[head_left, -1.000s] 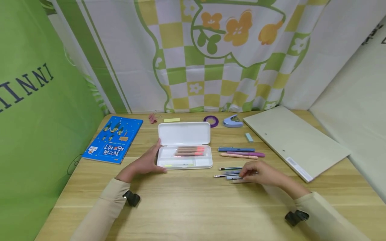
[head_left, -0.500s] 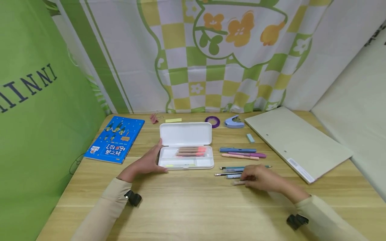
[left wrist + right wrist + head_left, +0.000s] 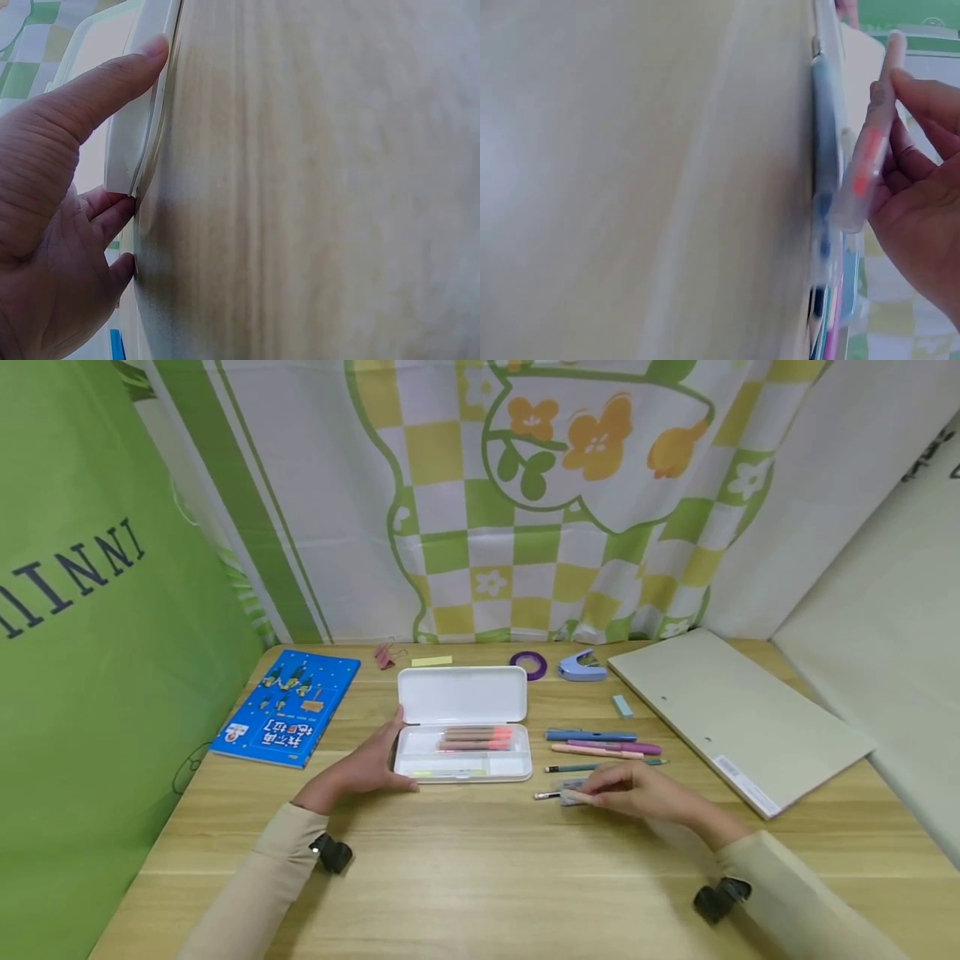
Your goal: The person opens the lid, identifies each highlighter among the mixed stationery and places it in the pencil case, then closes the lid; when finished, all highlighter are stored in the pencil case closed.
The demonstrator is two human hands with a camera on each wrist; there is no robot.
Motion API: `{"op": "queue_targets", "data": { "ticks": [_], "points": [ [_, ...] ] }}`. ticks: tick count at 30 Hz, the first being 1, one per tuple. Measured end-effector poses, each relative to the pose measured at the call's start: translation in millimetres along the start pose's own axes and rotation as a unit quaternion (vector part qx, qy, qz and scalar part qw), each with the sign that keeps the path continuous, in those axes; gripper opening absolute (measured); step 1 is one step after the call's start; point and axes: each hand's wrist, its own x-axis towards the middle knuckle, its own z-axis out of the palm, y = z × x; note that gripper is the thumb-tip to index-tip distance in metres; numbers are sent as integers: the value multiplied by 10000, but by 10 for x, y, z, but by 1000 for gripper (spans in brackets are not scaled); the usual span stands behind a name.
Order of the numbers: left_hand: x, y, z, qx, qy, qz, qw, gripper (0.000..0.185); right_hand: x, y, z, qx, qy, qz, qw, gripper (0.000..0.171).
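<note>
A white pencil case [image 3: 517, 768] lies open at the table's middle, its lid [image 3: 460, 693] folded back and orange pens [image 3: 476, 739] in its tray. My left hand [image 3: 363, 766] holds the case's left end, thumb [image 3: 105, 82] on the rim [image 3: 124, 161] and fingers against the side. My right hand [image 3: 633, 789] pinches a pale translucent pen [image 3: 866, 161] with an orange core just above the table, right of the case. A grey-blue pen [image 3: 825, 150] lies under it. A thin dark pencil [image 3: 546, 795] sticks out to the left of the hand.
Blue [image 3: 590, 735], purple [image 3: 626, 747] and peach [image 3: 592, 750] pens and a green pencil [image 3: 577, 767] lie beyond my right hand. A blue book [image 3: 285, 706] sits left, a beige board [image 3: 735, 714] right. Clip [image 3: 384, 655], sticky note [image 3: 431, 661], tape ring [image 3: 528, 663], blue punch [image 3: 581, 667] and eraser [image 3: 621, 704] lie further back.
My right hand has taken the pale pen off the table and moved a little left toward the case. The left hand has stayed on the case.
</note>
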Motion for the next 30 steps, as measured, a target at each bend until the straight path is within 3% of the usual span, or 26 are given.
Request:
{"op": "queue_targets", "data": {
  "ticks": [3, 8, 11, 16, 21, 26, 30],
  "points": [
    [-2, 6, -3, 20, -9, -47, 10000, 129, 125, -60, 16, 116, -152, -62, 9998, 23],
    [-9, 21, -16, 5, -22, -88, 10000, 128, 468, -209, 152, -334, -233, -559, 9976, 23],
    [-3, 12, -9, -8, -39, -100, 9999, 129, 714, -332, 286, -505, -188, -489, 9973, 23],
    [16, -18, 17, 21, -26, -37, 10000, 129, 1130, -460, 499, -631, 156, -425, 9970, 19],
    [25, -25, 22, 6, -20, 38, 10000, 129, 1510, -521, 675, -321, 572, -329, 9973, 16],
    [21, -33, 22, 27, -55, 13, 10000, 129, 1750, -555, 822, -542, 807, -346, 9947, 13],
    [11, -27, 14, -34, -52, -53, 10000, 129, 1866, -552, 934, -757, 746, -605, 9925, 12]
  ]
}}
